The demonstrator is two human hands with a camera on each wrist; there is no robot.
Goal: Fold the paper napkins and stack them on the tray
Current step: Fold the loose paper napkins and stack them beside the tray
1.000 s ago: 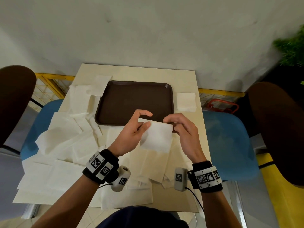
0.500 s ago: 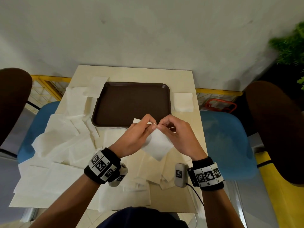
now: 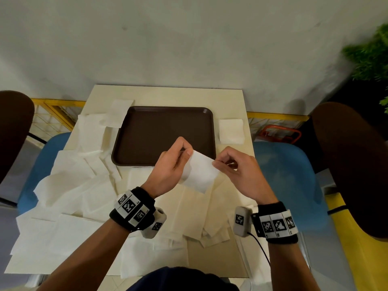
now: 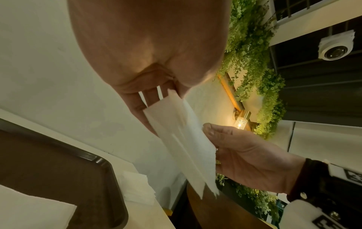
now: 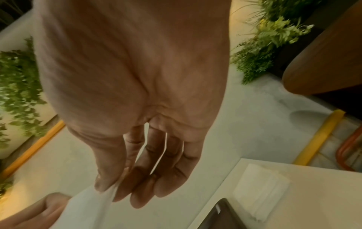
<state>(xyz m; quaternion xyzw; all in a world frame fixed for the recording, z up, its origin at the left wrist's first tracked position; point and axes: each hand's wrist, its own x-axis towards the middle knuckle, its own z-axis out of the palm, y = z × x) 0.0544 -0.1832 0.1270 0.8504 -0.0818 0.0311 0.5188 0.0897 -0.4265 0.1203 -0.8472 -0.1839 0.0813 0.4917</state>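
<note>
Paper, loose: unfolded napkins (image 3: 69,198) overlap on the near and left tabletop (image 3: 226,101), within our reach.
Left hand (image 3: 170,164): we pinch the held napkin's left top corner between thumb and forefinger.
Right hand (image 3: 241,171): we pinch the opposite corner likewise, so the sheet hangs taut.
Held napkin (image 3: 199,173): white, partly folded, lifted clear of the tabletop above the tray's near edge; we judge a fold is under way.
Tray (image 3: 163,112): brown, bare inside, placed centrally beyond our hands.
Folded napkin (image 3: 231,131): lies just right of the tray.
</note>
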